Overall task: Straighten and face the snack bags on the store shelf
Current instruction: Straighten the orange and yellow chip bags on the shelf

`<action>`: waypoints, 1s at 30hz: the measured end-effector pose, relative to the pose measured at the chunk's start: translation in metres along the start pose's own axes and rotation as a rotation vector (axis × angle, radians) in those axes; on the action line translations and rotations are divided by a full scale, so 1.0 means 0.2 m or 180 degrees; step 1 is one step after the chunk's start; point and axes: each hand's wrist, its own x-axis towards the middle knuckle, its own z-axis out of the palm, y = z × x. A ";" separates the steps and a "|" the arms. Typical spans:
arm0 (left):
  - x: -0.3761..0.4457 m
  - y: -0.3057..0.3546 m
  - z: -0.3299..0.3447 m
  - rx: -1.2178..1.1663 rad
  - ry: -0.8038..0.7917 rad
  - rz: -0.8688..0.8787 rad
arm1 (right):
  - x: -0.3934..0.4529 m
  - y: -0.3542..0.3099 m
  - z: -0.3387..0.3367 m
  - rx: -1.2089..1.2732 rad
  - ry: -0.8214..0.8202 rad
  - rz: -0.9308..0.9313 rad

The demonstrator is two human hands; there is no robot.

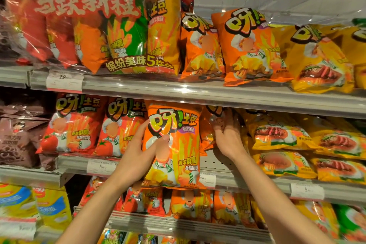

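Shelf-facing under way: left hand [138, 148] grasps an upright orange snack bag [174, 144] for display; right hand [225, 132], fingers spread, reaches behind toward back stock [212, 123].

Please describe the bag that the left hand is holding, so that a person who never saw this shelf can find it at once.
Look at the middle shelf, between two red tomato bags and the yellow bags. The orange bag stands there upright, gripped by the left hand. Only it hangs forward over the shelf edge.
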 end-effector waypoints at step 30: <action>0.19 -0.20 0.22 0.1683 0.0263 0.0414 | -0.35 -0.17 -0.19 0.0435 0.0606 -0.0043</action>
